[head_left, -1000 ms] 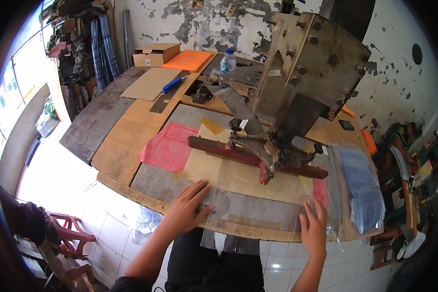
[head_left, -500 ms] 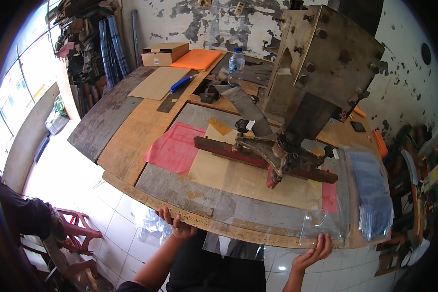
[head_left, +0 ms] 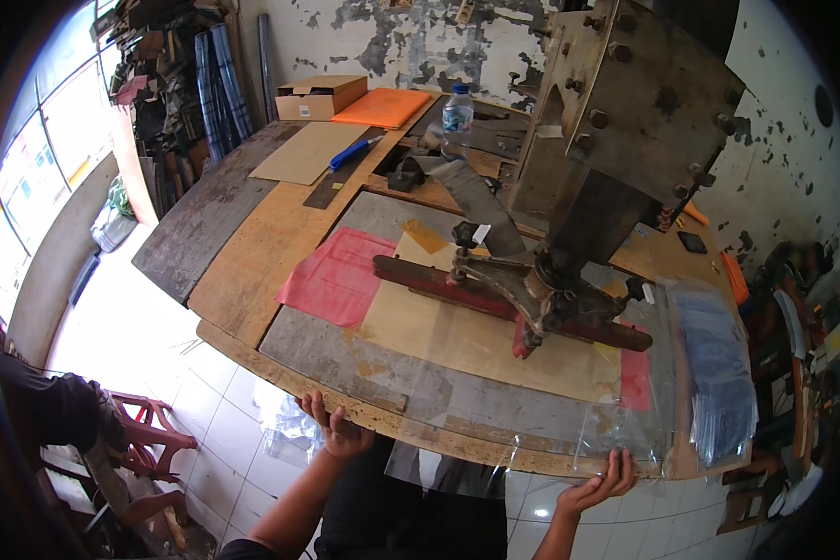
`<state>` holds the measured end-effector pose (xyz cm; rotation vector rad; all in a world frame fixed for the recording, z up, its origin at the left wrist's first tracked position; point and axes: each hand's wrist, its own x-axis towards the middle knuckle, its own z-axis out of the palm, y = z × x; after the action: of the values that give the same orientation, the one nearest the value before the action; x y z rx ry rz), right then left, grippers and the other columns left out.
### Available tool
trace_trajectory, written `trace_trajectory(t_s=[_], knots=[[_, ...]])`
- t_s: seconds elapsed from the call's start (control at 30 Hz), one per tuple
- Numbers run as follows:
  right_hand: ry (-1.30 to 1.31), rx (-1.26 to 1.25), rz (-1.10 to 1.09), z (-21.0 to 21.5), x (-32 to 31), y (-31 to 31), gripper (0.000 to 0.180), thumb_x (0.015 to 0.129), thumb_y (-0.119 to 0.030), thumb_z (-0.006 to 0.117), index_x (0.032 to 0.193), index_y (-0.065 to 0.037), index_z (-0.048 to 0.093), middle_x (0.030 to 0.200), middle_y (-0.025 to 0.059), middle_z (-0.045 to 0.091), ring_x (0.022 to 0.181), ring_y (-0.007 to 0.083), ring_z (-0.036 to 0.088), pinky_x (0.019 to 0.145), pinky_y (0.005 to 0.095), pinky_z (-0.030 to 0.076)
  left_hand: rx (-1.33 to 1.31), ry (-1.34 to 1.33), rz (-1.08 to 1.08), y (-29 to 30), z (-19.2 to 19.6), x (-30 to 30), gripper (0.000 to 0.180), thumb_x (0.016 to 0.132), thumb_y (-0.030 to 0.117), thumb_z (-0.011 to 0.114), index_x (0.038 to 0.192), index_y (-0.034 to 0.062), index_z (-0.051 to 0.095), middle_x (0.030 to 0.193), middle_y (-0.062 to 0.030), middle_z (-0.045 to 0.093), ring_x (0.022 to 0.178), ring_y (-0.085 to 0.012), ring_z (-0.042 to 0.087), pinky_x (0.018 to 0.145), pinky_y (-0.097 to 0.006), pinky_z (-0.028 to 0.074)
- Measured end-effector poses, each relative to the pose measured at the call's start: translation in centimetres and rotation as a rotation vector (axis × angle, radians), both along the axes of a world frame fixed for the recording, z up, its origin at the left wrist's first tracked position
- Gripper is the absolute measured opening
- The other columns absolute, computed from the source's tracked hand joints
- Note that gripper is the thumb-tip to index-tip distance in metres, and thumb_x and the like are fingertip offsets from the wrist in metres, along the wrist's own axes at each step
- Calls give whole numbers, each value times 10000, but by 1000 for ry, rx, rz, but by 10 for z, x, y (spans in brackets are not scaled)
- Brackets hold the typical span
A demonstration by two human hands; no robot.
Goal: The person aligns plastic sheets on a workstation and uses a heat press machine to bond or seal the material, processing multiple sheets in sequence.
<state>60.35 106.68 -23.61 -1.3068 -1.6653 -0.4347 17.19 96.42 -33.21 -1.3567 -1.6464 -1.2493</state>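
At the table's front edge (head_left: 481, 452), my left hand (head_left: 336, 431) has its loosely bent fingers against the wooden rim, apart and holding nothing I can see. Farther right, my right hand (head_left: 602, 483) touches the same edge with its fingers stretched upward, beside clear plastic sheeting (head_left: 616, 434). A heavy press (head_left: 583, 289) carries a dark red bar (head_left: 439, 282), low over a tan sheet (head_left: 420, 331). Under the sheet's left end lies a pink-red sheet (head_left: 331, 280). Some clear plastic (head_left: 448, 467) hangs over the front edge between my hands.
Stacked clear bluish plastic pieces (head_left: 714, 373) lie at the right. Farther back are a blue cutter knife (head_left: 350, 152), a cardboard box (head_left: 319, 98), an orange packet (head_left: 383, 107) and a water bottle (head_left: 457, 112). A red stool (head_left: 154, 434) and another person (head_left: 51, 411) are at left.
The view has shifted slightly. Both hands stay at the table's front edge, and the press bar keeps its place over the tan sheet.
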Motion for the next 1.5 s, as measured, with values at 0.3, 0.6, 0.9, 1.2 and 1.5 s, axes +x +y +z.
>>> trace_trajectory(t_s=[0.3,0.6,0.9,1.2,1.5], knots=[[-24,14,-8,3,0,-1,531,1115,-344,268,1333,5,603,1437,179,537,1393,365,447,1214,597,193,-6,-5,-11,0,3,1,743,850,275,705,1498,175,355,1623,-323,219,1546,-535,95,1207,-721,32],[-18,-15,11,4,2,-3,525,1099,-328,279,1349,8,595,1446,191,522,1408,391,427,1210,619,173,-15,7,1,0,4,0,743,864,300,706,1505,175,351,1622,-329,222,1546,-536,95,1210,-718,32],[-18,-40,5,4,2,-4,526,1100,-328,280,1353,6,598,1449,185,524,1417,385,422,1222,612,150,8,10,2,1,2,-1,734,855,287,706,1495,181,362,1622,-321,233,1550,-534,91,1214,-713,20],[-27,-58,-2,10,0,-7,515,1098,-313,289,1351,10,600,1448,189,524,1417,384,424,1219,611,163,3,-11,-24,0,3,0,740,881,341,715,1513,202,357,1638,-299,223,1557,-525,83,1216,-712,5],[-39,-100,7,17,0,-11,502,1093,-297,304,1342,20,604,1450,192,521,1404,389,433,1203,615,194,-15,-13,0,-1,3,0,736,887,367,713,1508,204,354,1634,-291,226,1556,-521,88,1213,-714,9]])
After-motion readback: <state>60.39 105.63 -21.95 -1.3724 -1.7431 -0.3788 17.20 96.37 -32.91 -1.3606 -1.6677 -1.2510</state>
